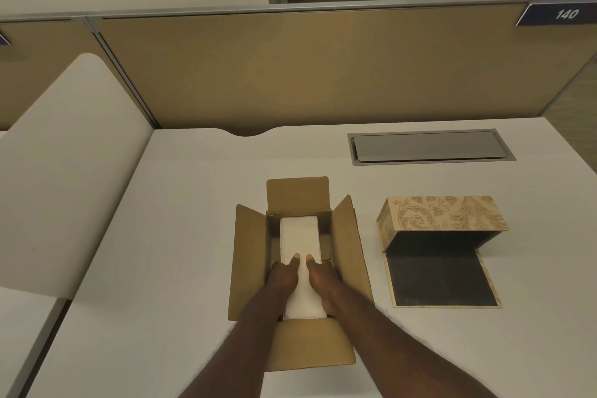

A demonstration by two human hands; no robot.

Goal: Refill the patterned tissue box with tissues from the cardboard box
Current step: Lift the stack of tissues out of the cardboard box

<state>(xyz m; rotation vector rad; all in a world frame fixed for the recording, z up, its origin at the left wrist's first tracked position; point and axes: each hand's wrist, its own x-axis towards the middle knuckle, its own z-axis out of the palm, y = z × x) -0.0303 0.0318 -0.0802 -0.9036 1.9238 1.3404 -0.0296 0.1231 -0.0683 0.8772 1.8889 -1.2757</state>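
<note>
— Both hands are down in the cardboard box (298, 265): the left hand (284, 278) and the right hand (321, 278) sit on either side of the white tissue stack (299, 241), thumbs on top, squeezing it between them near its close end.

— Has the stack come out?

— It looks tilted, its near end raised toward the box's rim while the far end sits low inside. I judge this the lifting-out step, with the refill itself not yet begun.

— Where does it go?

— Into the patterned tissue box (442, 223), standing on the white desk (181, 236) to the right of the cardboard box, apart from it. Its dark inside faces the person, and a dark-lined flap (441, 281) lies flat on the desk in front of it.

— What could go wrong?

— The grip is all at one end. Loose tissues are soft, so the unsupported far end may sag, fan out or slide apart as it clears the rim. The upright side flaps (350, 236) stand close, too; a corner could snag and peel off sheets. And a bowed stack would likely jam at the patterned box's opening.

— Anything else on the desk?

— Only a grey cable hatch (429, 147) further back, well clear.
</note>
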